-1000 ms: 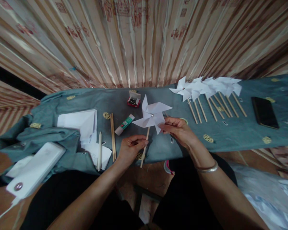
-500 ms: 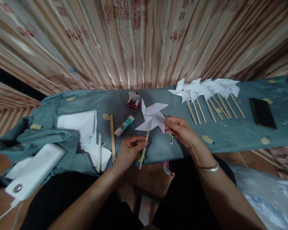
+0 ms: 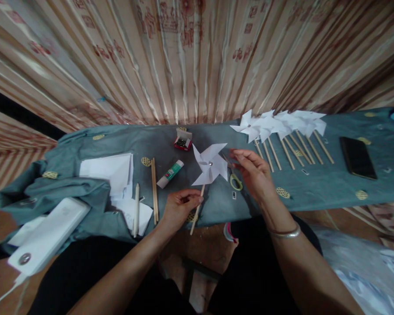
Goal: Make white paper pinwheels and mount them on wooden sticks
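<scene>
While the left hand (image 3: pixel 179 206) pinches the wooden stick (image 3: pixel 197 209) near its middle, the white paper pinwheel (image 3: pixel 210 163) stands just above that hand, its pin head at the hub. Right hand (image 3: pixel 254 173) is open beside the blades, fingertips (image 3: pixel 236 152) close to one tip but not gripping it. Step looks like a spin check on a finished pinwheel; next move likely calls for a light flick at a blade tip, stick held steady. Small scissors (image 3: pixel 235 180) lie under the right hand. Beyond its fingers, a row of finished pinwheels (image 3: pixel 282 124); further right, a dark phone (image 3: pixel 357 157). Past the left hand: glue stick (image 3: pixel 170 173), pin box (image 3: pixel 183 139), spare sticks (image 3: pixel 154 189), paper sheets (image 3: pixel 108 170). Teal cloth (image 3: pixel 315 188) covers the narrow table; striped curtain (image 3: pixel 190 57) behind.
</scene>
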A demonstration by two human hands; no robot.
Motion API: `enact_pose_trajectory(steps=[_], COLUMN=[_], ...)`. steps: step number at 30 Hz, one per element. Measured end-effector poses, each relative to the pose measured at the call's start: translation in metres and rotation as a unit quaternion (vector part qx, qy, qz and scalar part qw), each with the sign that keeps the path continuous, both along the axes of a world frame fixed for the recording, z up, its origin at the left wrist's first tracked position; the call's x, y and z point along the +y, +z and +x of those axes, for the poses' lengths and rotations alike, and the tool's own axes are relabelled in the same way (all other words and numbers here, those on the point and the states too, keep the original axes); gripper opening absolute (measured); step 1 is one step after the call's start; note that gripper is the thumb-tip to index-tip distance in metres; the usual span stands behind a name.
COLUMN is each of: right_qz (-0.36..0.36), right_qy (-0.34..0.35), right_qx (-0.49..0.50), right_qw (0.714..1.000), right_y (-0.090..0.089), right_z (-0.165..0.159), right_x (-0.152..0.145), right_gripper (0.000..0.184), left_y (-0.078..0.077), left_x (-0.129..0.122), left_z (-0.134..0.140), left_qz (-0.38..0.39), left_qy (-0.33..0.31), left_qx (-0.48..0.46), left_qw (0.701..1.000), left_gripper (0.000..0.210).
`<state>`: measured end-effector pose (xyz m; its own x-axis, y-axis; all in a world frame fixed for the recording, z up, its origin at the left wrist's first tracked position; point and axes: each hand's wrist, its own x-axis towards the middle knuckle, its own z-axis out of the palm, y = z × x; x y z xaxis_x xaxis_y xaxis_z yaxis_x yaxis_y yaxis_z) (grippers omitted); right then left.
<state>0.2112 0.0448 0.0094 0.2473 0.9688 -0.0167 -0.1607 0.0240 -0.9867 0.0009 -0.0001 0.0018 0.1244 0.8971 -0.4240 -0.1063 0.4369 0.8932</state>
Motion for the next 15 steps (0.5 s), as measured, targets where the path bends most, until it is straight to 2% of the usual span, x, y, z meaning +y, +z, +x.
enact_pose_trajectory(steps=[6, 10, 15], right_qz=[0.092, 0.115, 0.131], right_qy=[0.007, 0.035, 0.071], right_qx=[-0.154, -0.245, -0.301], right_qw=[0.984, 0.962, 0.942], right_y=[0.001, 0.004, 0.002], right_z=[-0.004, -0.009, -0.013], right_x=[-0.004, -0.007, -0.01], right_gripper=[0.009, 0.015, 0.022], left_y=[-0.002, -0.006, -0.008], left_x=[0.0, -0.001, -0.001], left_z=[0.0, 0.001, 0.0], left_qz=[0.001, 0.001, 0.01], left_qy=[-0.022, -0.032, -0.037], left_qx=[0.004, 0.009, 0.01], left_qw=[1.0, 0.999, 0.999], left_gripper=[0.029, 0.028, 0.027])
